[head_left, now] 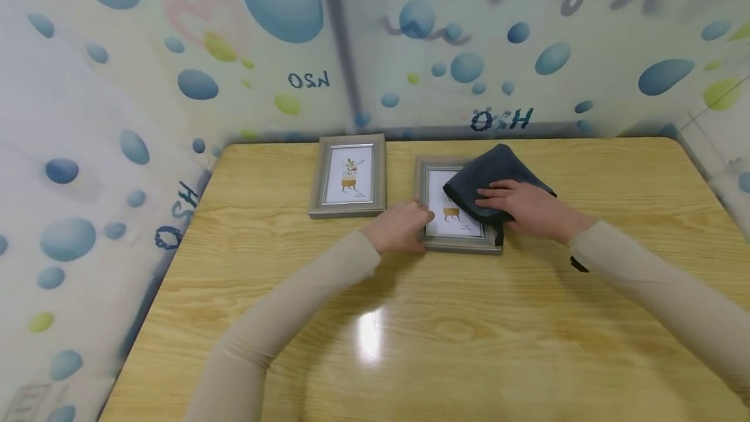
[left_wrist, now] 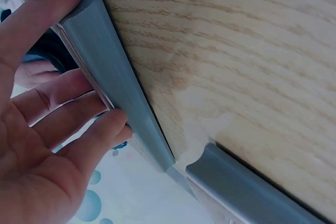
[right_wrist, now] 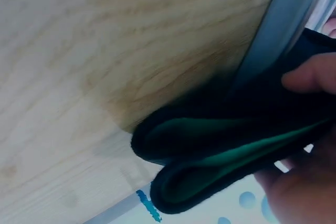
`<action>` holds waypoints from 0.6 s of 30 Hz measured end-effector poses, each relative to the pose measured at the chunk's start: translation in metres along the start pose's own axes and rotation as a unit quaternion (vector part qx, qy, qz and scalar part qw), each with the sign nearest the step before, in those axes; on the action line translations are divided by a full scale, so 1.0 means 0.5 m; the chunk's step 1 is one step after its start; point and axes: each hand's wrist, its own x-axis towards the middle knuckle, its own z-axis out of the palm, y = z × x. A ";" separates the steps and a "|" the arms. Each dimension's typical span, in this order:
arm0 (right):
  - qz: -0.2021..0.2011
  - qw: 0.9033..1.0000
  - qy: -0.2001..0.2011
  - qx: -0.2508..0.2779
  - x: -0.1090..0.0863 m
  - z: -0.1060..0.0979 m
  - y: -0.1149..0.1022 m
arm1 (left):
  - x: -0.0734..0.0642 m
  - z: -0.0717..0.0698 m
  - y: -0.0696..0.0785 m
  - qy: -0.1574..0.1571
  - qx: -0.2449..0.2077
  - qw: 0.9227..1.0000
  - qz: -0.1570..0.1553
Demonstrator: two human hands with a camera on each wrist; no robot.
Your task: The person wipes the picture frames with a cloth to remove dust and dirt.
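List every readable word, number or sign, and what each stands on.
"H2O", reversed: back wall, mid-height, left of centre
"H2O", reversed: back wall, just above the table
"H2O", reversed, partly cut off: back wall, top edge
"H2O", slanting downward: left wall
Captions on left print and right print: too small to read
Blue marks in both wrist views: only fragments, unreadable

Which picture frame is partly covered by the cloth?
The right frame: the cloth covers its upper right part. The left frame is uncovered.

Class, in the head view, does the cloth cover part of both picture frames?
No, the cloth lies over only the right frame, leaving the left frame uncovered.
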 end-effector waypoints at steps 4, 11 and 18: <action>0.016 1.000 -0.004 0.012 0.003 -0.003 0.007 | 0.000 0.000 -0.003 0.001 0.007 1.000 0.005; 0.075 0.997 -0.003 0.032 0.060 -0.014 0.068 | 0.003 0.003 -0.005 -0.001 0.009 1.000 0.014; 0.089 0.995 -0.014 0.051 0.072 -0.020 0.082 | 0.004 0.002 -0.002 -0.008 0.013 1.000 0.005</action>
